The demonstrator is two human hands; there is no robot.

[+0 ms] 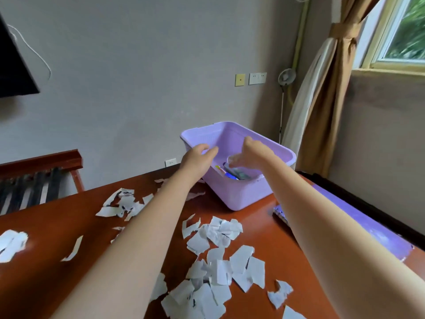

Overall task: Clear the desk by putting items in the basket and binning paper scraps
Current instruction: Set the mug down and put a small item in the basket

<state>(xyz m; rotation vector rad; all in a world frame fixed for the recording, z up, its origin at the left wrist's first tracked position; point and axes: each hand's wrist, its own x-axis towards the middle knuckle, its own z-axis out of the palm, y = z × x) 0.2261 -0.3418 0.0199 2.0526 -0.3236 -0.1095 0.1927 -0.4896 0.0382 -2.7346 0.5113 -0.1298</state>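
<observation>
Basket sat upright, open top up, under both hands, with its long axis running diagonally from far left to near right. Left hand hovered at the basket's left rim, fingers loosely curled and holding nothing. Right hand dipped inside it, fingers down; grip too blurred to tell. Small items lay below the right hand. Red-brown desk was littered with paper scraps between and beside the forearms. Purple sheet lay right of the right forearm along the desk edge. Grey wall and curtain stood beyond the hands, a chair far left.
</observation>
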